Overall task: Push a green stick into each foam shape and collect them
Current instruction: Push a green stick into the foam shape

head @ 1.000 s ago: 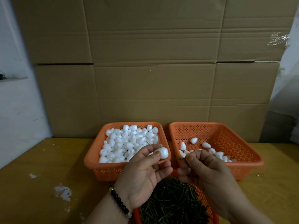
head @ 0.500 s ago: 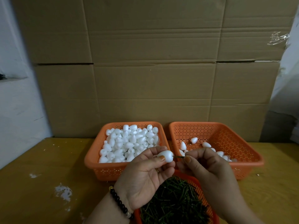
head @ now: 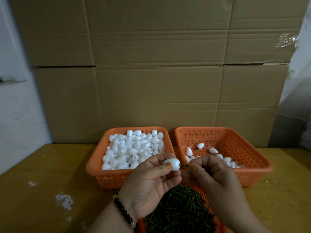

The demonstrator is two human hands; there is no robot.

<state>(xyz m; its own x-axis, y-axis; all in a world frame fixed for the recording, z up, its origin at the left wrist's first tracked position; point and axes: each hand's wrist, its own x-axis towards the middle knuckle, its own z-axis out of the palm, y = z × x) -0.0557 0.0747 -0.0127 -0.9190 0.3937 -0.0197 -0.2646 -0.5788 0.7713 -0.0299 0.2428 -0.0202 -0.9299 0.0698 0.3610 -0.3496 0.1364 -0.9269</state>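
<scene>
green sticks pile [head: 178,211] in near orange basket [head: 217,221], under both hands. left hand [head: 151,184] palm up, thumb and fingers pinching white foam shape [head: 171,163]. green stick [head: 184,165] pokes out its right end, pinched by right hand [head: 212,175], fingers curled. behind: left basket [head: 96,170] full of foam shapes, right basket [head: 262,167] holds a few. cardboard wall [head: 159,64] at back.

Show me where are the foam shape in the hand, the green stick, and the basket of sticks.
foam shape [head: 170,162]: head view, white upper side.
green stick [head: 184,165]: head view, bare shaft.
basket of sticks [head: 204,190]: head view, orange rim.
</scene>
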